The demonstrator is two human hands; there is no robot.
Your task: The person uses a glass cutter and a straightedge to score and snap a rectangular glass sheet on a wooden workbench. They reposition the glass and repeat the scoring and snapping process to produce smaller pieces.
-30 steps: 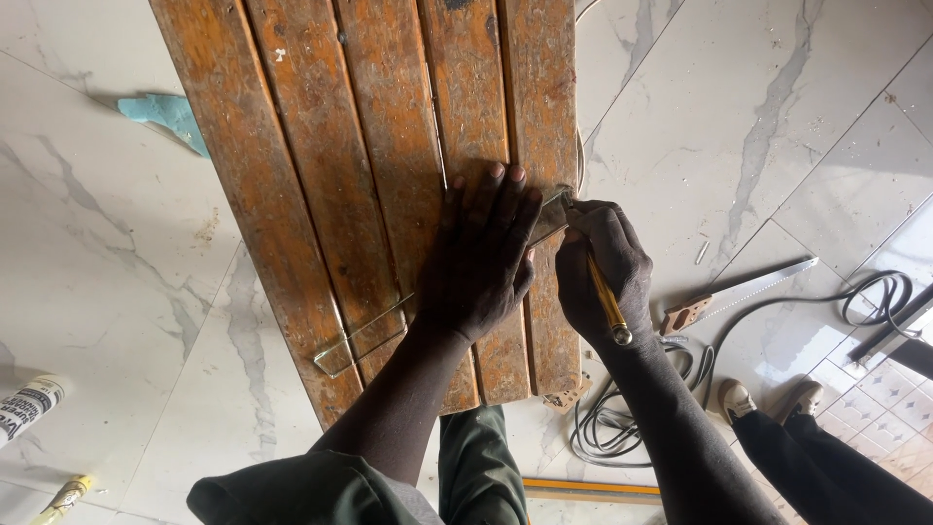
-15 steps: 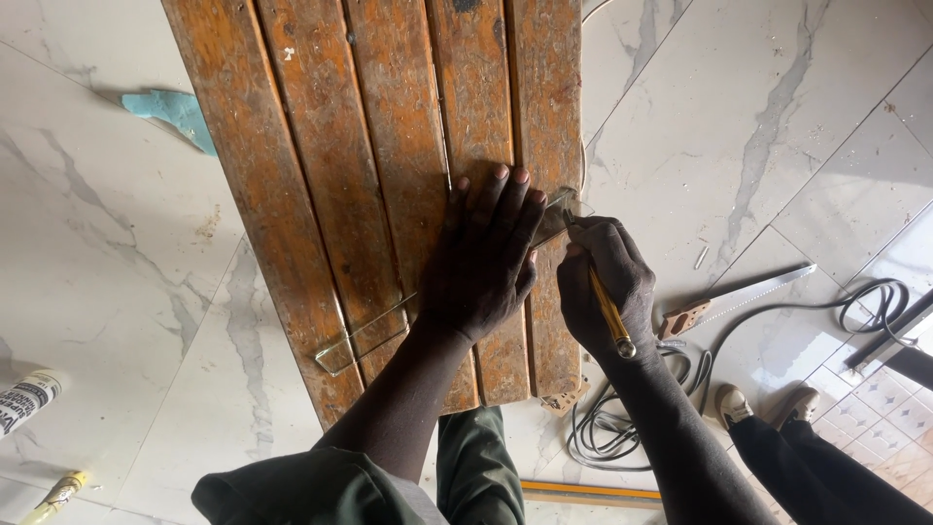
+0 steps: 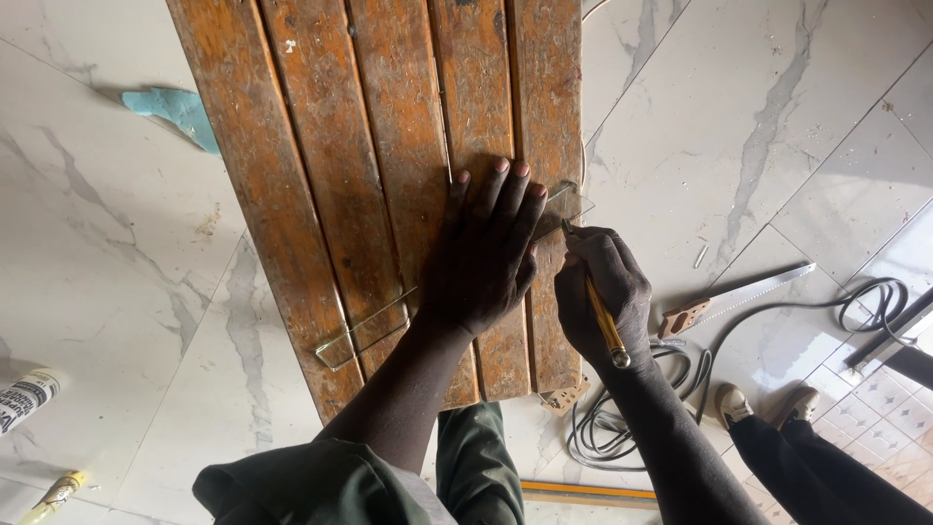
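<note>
Compared with a second ago I see little change: my left hand [image 3: 486, 258] has stayed pressed flat, fingers spread, on the clear glass strip [image 3: 364, 335] lying across the slatted wooden bench [image 3: 292, 175], while my right hand [image 3: 603, 297] has crept slightly along the strip's far end, so the scoring stroke seems under way. The right hand is closed around a yellow-handled glass cutter [image 3: 604, 321], its tip touching the glass just beside my left fingertips. A handsaw [image 3: 734, 297] and black cable [image 3: 622, 428] lie on the marble floor [image 3: 758, 117] nearby.
</note>
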